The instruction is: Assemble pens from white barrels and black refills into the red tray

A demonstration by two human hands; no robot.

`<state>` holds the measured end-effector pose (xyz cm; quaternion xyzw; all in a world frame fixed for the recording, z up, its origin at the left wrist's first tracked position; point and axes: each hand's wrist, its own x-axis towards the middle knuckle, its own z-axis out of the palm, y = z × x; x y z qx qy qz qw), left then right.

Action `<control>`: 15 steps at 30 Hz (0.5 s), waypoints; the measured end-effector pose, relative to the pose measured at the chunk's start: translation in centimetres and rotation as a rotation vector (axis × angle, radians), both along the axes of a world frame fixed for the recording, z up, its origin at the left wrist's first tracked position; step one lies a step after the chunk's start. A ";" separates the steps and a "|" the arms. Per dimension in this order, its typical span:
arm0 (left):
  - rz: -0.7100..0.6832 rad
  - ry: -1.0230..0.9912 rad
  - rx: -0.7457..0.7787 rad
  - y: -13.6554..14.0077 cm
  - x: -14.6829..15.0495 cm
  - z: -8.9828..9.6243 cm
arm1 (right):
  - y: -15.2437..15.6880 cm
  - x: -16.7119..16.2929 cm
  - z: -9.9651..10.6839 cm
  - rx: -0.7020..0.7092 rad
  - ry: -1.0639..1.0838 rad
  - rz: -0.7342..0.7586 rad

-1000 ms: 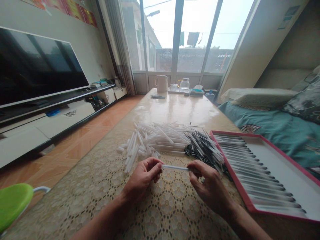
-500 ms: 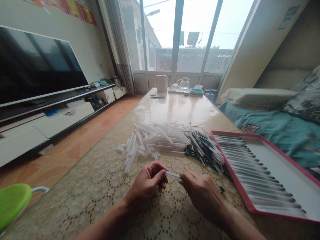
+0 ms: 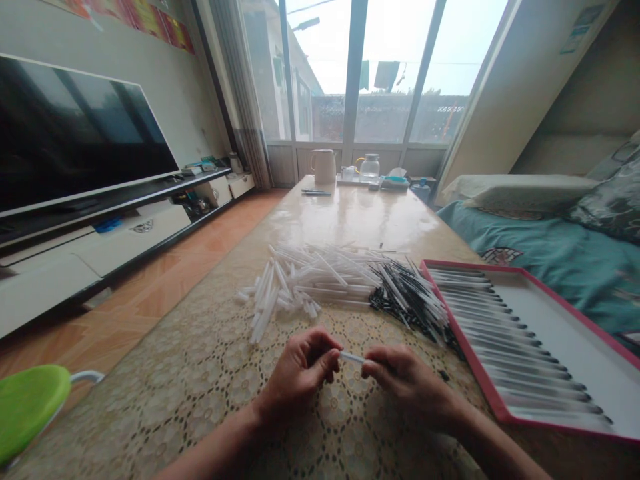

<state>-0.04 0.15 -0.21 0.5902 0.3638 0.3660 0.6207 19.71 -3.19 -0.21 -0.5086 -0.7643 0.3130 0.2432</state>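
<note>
Both hands have drawn closer together over the last second, so a shorter length of the white stick point(image 3: 352, 358) shows between them. It is held over the near part of the patterned tabletop point(image 3: 350, 220), sloping slightly down toward its right end. Taking that stick as the dial's centre, the left hand point(image 3: 303, 367) sits at 9 o'clock, thumb and fingers clamped on one end; the right hand point(image 3: 407, 380) sits near 3 o'clock, its fingers clamped on the other, and the stick's right tip is hidden inside the grip.

At 11 o'clock lies a loose pile of white tubes point(image 3: 320, 273), and at 2 o'clock a heap of black-and-white sticks point(image 3: 407, 297) beside the pink-edged box point(image 3: 575, 313). That box, at 3 o'clock, holds a row of dark-ended pens point(image 3: 510, 347). Toward 12 o'clock, well apart, stand a jug point(image 3: 324, 167) and a glass pitcher point(image 3: 370, 168).
</note>
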 end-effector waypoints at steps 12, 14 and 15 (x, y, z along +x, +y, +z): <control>0.226 -0.080 -0.032 1.9 -0.2 -0.7 | 0.0 7.6 6.9 0.264 -0.203 -0.404; 0.234 -0.070 -0.041 1.9 -0.1 -0.7 | 0.6 10.9 7.8 0.260 -0.335 -0.519; 0.234 -0.063 -0.046 1.9 -0.1 -0.7 | 1.2 12.5 7.8 0.262 -0.405 -0.587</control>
